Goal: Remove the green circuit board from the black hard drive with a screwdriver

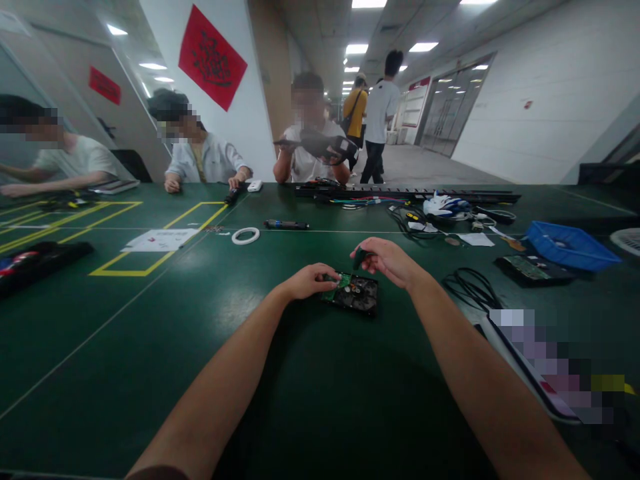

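Note:
On the green table before me lies a hard drive (367,298), a flat black unit with a green circuit board facing up. My left hand (311,281) holds it at its left side, the fingers bent over the board's edge. Above the far edge of the drive, my right hand (384,259) is closed around the dark handle of a screwdriver (359,257). The screwdriver points down toward the board. Whether its tip touches a screw is too small to tell.
Right of my arm are a black cable (473,290), another circuit-board unit (535,269), a blue tray (570,247) and a blurred-out screen (545,367). Farther off lie a tape roll (245,236), a dark pen-shaped tool (286,225) and gloves (445,205). Several people sit opposite.

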Demonstrator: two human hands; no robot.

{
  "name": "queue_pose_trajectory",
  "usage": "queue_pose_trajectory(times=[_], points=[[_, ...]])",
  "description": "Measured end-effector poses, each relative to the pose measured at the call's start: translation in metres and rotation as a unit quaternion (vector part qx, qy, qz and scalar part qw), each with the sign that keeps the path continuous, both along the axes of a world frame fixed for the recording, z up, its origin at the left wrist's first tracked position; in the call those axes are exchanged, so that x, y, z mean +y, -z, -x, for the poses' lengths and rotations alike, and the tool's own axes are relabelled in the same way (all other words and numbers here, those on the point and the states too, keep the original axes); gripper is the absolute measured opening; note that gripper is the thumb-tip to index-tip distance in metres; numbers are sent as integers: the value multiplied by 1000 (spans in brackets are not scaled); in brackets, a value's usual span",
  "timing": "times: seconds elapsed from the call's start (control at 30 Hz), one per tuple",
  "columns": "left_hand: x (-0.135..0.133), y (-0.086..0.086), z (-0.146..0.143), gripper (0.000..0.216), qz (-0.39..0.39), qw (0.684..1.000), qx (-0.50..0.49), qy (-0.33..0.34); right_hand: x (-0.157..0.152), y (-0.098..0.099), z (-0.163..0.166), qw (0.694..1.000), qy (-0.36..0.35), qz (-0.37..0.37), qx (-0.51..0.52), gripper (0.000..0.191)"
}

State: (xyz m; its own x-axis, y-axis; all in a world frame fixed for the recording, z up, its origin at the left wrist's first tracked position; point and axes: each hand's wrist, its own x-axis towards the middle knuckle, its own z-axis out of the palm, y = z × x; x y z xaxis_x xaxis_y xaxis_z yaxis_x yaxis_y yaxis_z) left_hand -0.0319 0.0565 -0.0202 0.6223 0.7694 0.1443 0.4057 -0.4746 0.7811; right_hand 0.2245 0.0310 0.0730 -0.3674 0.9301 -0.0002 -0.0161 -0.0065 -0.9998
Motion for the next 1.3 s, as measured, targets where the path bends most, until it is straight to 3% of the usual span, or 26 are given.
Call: queue_pose_trajectory(times=[0.7, 1.1, 1.3], points=[[0, 0, 0, 33, -8, 1000, -12, 3, 4, 1, -2, 999, -18, 28, 42, 21], [-1, 0, 0, 31, -8, 1000, -7, -5, -1, -4, -2, 1000, -6, 4, 11, 18], [0, 2, 2, 31, -19, 1000, -20, 11, -5, -7, 0, 999, -36, -1, 11, 15]])
